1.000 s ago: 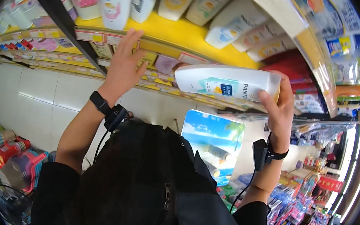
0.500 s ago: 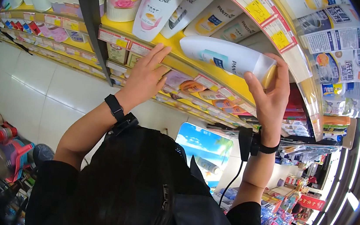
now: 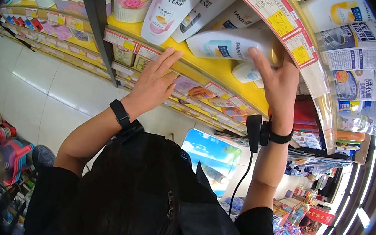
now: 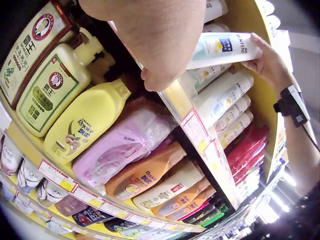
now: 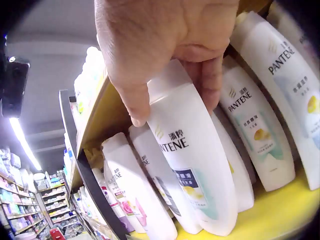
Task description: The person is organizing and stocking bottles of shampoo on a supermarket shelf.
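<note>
My right hand [image 3: 281, 88] grips a white Pantene shampoo bottle [image 3: 225, 45] around its cap end, thumb on the near side. In the right wrist view the bottle [image 5: 197, 155] leans in among other Pantene bottles, its base low over the yellow shelf [image 5: 270, 220]. Against the shelf's front edge, my left hand [image 3: 155, 79] lies with fingers extended and holds nothing. A pink-labelled Pantene bottle [image 3: 169, 12] stands just beyond those fingertips. In the left wrist view, the held bottle [image 4: 225, 47] overlaps the row behind it.
A black upright [image 3: 91, 11] divides the shelving on the left. Price tags line the upper shelf edge [image 3: 280, 19] close over my right hand. Lower shelves carry Rejoice bottles [image 4: 82, 122] and others. Below stands a beach-print surface [image 3: 209, 154] with a bottle lying on it.
The shampoo bottle has moved from in front of the shelf into the row of bottles, my right hand still gripping it. My left hand has shifted right and come to the shelf edge.
</note>
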Action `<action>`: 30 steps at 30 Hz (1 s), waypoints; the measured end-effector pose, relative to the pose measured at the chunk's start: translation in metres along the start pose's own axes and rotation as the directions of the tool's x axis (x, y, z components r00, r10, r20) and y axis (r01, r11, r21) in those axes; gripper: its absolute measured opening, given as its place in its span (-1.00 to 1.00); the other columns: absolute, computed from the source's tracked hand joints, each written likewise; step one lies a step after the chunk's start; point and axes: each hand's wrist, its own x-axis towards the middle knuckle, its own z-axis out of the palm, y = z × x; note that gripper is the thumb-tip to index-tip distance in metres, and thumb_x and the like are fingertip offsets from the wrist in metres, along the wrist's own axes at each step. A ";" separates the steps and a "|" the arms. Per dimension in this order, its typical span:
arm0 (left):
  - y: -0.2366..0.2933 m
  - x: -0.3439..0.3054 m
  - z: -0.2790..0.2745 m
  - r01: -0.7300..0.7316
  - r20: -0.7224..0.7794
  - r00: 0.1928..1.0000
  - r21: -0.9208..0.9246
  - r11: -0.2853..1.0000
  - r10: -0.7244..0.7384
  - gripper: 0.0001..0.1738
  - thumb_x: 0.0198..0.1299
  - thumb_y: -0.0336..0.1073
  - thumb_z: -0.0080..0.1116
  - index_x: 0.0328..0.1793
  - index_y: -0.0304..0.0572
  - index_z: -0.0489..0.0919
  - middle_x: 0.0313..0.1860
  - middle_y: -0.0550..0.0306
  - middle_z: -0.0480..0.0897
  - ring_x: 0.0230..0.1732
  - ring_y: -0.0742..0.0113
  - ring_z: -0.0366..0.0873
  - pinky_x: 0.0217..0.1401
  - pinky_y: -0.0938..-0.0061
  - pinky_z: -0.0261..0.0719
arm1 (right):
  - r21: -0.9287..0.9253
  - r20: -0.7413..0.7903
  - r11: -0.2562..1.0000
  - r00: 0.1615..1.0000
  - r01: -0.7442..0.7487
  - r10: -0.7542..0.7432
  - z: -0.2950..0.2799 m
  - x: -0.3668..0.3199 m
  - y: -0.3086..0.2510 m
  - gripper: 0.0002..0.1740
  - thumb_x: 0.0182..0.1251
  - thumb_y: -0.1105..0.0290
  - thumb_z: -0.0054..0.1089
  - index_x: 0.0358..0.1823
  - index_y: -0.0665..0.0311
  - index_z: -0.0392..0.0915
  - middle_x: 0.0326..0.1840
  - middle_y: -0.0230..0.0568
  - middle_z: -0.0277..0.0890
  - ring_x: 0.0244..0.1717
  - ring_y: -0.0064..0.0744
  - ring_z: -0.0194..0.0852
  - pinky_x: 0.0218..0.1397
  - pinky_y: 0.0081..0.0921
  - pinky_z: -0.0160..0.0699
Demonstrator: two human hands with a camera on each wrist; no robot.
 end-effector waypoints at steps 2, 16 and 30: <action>0.001 0.000 0.001 0.003 -0.001 1.000 0.014 1.000 -0.003 -0.79 -0.06 -0.46 0.31 -0.25 -0.33 0.61 0.46 -0.04 0.23 0.52 -0.01 0.05 0.43 0.18 0.23 | 0.007 -0.001 0.999 0.999 -0.039 0.039 0.005 0.007 0.002 -0.47 0.12 0.16 0.42 -0.02 0.42 0.55 -0.17 0.02 0.60 -0.19 -0.18 0.55 -0.04 -0.37 0.49; 0.002 -0.001 0.002 0.023 -0.011 1.000 0.031 0.999 -0.023 -0.80 -0.06 -0.45 0.31 -0.25 -0.31 0.60 0.47 -0.03 0.21 0.53 0.00 0.05 0.45 0.18 0.21 | 0.161 0.096 0.987 0.995 -0.016 0.001 0.033 0.047 0.008 -0.64 0.22 0.16 0.34 -0.06 0.23 0.65 -0.17 -0.24 0.69 -0.22 -0.37 0.64 -0.14 -0.46 0.55; 0.004 0.000 0.005 0.023 -0.026 0.999 0.022 0.999 -0.022 -0.81 -0.06 -0.47 0.30 -0.27 -0.27 0.59 0.46 -0.03 0.23 0.53 -0.02 0.05 0.43 0.16 0.22 | 0.224 0.079 0.972 0.993 0.073 -0.093 0.037 0.040 0.021 -0.64 0.25 0.12 0.30 -0.09 0.23 0.64 -0.18 -0.21 0.69 -0.23 -0.29 0.64 -0.19 -0.42 0.53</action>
